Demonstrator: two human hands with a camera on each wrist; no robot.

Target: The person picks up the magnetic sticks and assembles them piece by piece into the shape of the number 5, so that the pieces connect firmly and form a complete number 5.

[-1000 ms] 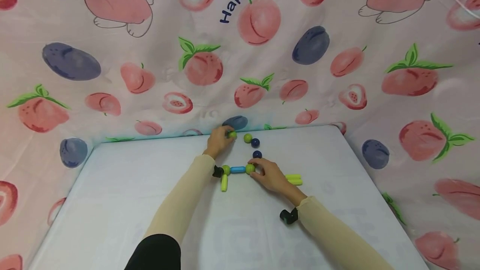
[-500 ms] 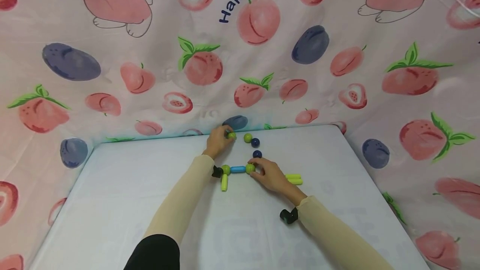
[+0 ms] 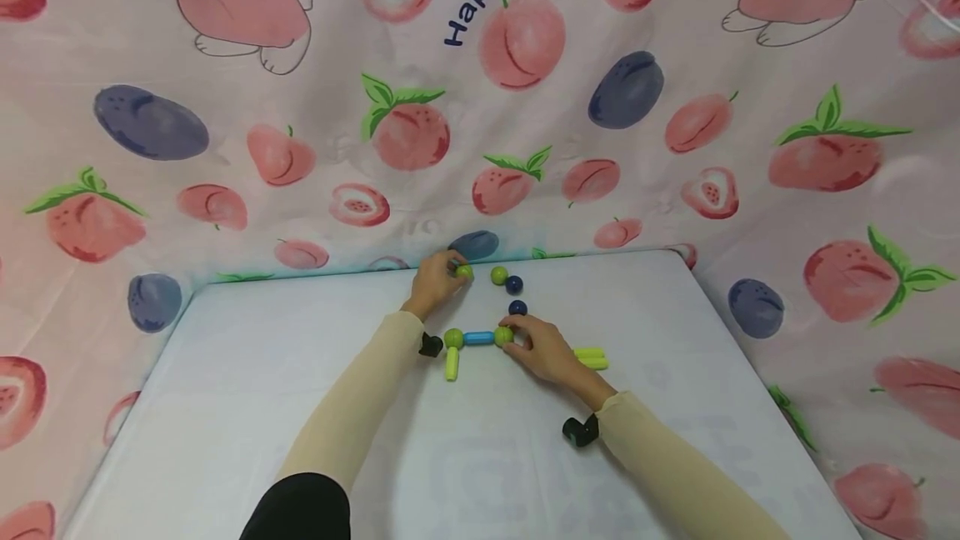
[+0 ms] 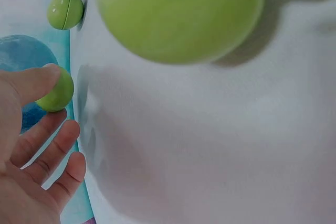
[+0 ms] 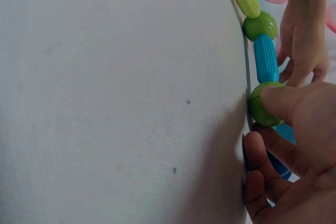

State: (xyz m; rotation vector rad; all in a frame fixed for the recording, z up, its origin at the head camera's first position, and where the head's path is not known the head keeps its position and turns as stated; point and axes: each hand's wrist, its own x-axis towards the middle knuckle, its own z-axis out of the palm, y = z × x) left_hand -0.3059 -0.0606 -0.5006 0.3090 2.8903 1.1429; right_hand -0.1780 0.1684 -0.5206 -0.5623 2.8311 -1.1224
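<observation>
At the far edge of the table my left hand (image 3: 437, 283) pinches a green ball (image 4: 56, 94) between thumb and index finger, the other fingers loosely bent. My right hand (image 3: 546, 350) holds another green ball (image 5: 265, 106) with thumb and fingers. That ball sits on the right end of a blue rod (image 3: 478, 338). On the rod's left end is a further green ball (image 3: 453, 338), from which a yellow-green rod (image 3: 452, 363) points toward me. In the left wrist view a large green ball (image 4: 181, 11) fills the top.
Behind the right hand lie a loose green ball (image 3: 499, 275) and two dark blue balls (image 3: 513, 284), one close to the right fingers. Two yellow-green rods (image 3: 591, 357) lie side by side to its right. A fruit-print cloth (image 3: 300, 107) rises behind the white table (image 3: 262, 407).
The left wrist has shifted slightly left, away from the joined balls and rods. Both hands keep their holds. The head view has turned a little.
</observation>
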